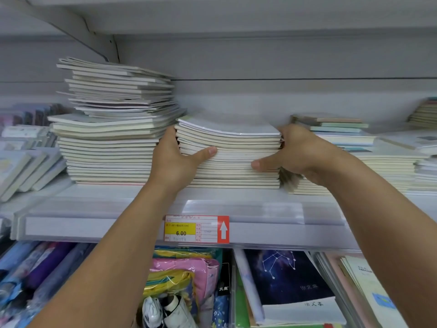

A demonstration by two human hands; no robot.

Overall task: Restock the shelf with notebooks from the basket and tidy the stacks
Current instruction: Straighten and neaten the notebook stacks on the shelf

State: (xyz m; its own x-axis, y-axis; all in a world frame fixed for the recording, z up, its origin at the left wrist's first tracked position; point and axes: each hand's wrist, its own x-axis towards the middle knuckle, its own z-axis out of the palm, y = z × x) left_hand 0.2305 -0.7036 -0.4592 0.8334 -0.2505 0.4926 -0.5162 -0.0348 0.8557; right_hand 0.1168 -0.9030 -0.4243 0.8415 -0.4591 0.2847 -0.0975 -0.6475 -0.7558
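Note:
A stack of pale notebooks [231,147] stands in the middle of the white shelf [99,204]. My left hand [175,157] grips its left side, fingers behind the edge and thumb across the front. On the other side my right hand [293,152] grips the stack too, thumb pressed on the front edges. The top notebooks bow upward at the left. A taller, uneven notebook stack [113,124] stands just to the left, almost touching. A lower stack [383,166] sits on the right. No basket is in view.
A price label [196,229] reading 6.00 hangs on the shelf's front rail. Below are a dark constellation notebook [288,278], coloured pouches [184,273] and folded umbrellas [37,268]. Small notebooks [26,166] lean at the far left. A shelf board runs close overhead.

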